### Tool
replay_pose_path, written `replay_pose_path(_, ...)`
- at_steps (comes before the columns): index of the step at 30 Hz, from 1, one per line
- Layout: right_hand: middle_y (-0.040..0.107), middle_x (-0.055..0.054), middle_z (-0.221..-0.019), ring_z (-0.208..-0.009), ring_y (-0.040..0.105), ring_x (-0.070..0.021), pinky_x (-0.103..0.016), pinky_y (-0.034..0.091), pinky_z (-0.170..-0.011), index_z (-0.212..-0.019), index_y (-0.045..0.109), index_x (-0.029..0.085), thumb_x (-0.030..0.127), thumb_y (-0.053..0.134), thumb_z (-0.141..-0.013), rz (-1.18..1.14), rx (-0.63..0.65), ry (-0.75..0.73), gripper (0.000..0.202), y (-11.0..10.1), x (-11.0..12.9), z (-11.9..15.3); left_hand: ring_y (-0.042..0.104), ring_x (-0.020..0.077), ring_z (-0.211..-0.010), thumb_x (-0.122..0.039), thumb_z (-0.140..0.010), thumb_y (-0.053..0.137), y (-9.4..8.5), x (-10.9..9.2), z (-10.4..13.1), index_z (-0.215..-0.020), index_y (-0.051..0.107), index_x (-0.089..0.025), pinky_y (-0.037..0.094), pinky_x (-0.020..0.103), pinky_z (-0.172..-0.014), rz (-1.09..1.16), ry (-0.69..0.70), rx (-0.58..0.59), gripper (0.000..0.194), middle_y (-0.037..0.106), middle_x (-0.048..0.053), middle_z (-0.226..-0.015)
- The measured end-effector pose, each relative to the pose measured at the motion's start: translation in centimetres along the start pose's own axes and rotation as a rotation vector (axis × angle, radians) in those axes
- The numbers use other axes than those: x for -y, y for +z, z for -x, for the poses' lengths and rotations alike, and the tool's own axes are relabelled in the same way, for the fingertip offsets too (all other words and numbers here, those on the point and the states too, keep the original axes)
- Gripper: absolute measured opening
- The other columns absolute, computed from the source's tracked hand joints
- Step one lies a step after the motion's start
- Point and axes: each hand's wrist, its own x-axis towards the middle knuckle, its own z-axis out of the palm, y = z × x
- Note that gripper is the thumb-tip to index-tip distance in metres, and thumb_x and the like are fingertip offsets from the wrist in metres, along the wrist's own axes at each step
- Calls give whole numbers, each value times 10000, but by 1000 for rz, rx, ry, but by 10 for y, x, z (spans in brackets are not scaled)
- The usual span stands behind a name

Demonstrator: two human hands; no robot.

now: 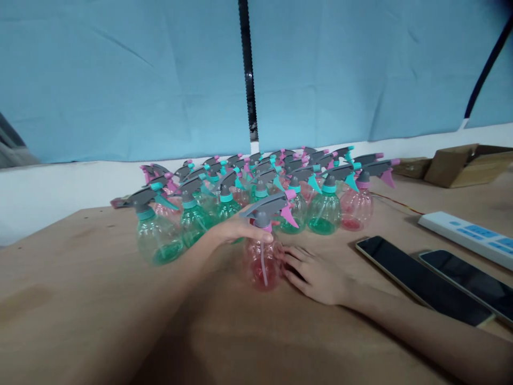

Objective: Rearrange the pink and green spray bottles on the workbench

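Observation:
A pink-tinted clear spray bottle (pixel 262 270) stands upright on the table in front of me, with pink liquid at its bottom. It has a grey head and a pink trigger. My left hand (pixel 240 230) is closed around its neck, the thumb across the front of the collar. My right hand (pixel 316 272) rests to the right of the bottle, fingers slightly spread and fingertips touching its lower side. Just behind stand several similar bottles, among them a green one (pixel 160 240) at left, another green one (pixel 324 211) and a pink one (pixel 356 206) at right.
Two phones lie at right, one nearer the bottles (pixel 417 275) and one beyond it (pixel 473 283). A white power strip (pixel 473 238) sits behind them. At the far right is an open cardboard box (pixel 460 168). A blue sheet (pixel 160 80) covers the wall behind the wooden table (pixel 60 278).

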Motion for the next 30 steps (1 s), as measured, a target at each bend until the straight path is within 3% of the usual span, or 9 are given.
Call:
replay_pose_path(7,472,-113,-1294,-1195,407,-225,-415,317,-1018,-1284,449,163,250,390,-894,-30,-27,-15,404,0,0,0,593,254,-977,-141,-619,631,25,-24,-13,-1132,576,-194,434,361,-826,-12,76,137,519,654,94,-1022)
replay_pose_path(11,446,-112,-1319,-1218,381,-228,-417,312,-1021,-1285,446,168,253,395,-888,-43,-7,-11,409,-1,-1,0,591,253,-963,-137,-640,550,31,-21,-9,-1078,602,-153,458,340,-750,62,100,-15,442,664,103,-950)
replay_pose_path(17,425,-120,-1339,-1235,360,-234,-431,301,-1029,-1306,427,158,277,371,-903,-34,9,8,424,0,-1,1,597,246,-927,-142,-612,522,25,-11,-5,-1035,617,-131,454,300,-657,164,77,-258,434,663,101,-917)
replay_pose_path(23,430,-126,-1331,-1227,371,-230,-430,298,-1033,-1303,431,149,273,369,-902,-34,-4,4,424,1,-1,1,616,226,-814,-93,-567,490,28,-10,-9,-939,644,-127,445,293,-607,129,95,-346,404,668,80,-817)
replay_pose_path(30,428,-129,-1331,-1227,372,-234,-435,308,-1026,-1311,420,152,265,383,-895,-48,-6,-4,432,1,-2,1,553,142,-572,-89,-539,490,37,-13,-9,-643,624,-126,373,240,-497,127,107,-421,173,610,33,-616)
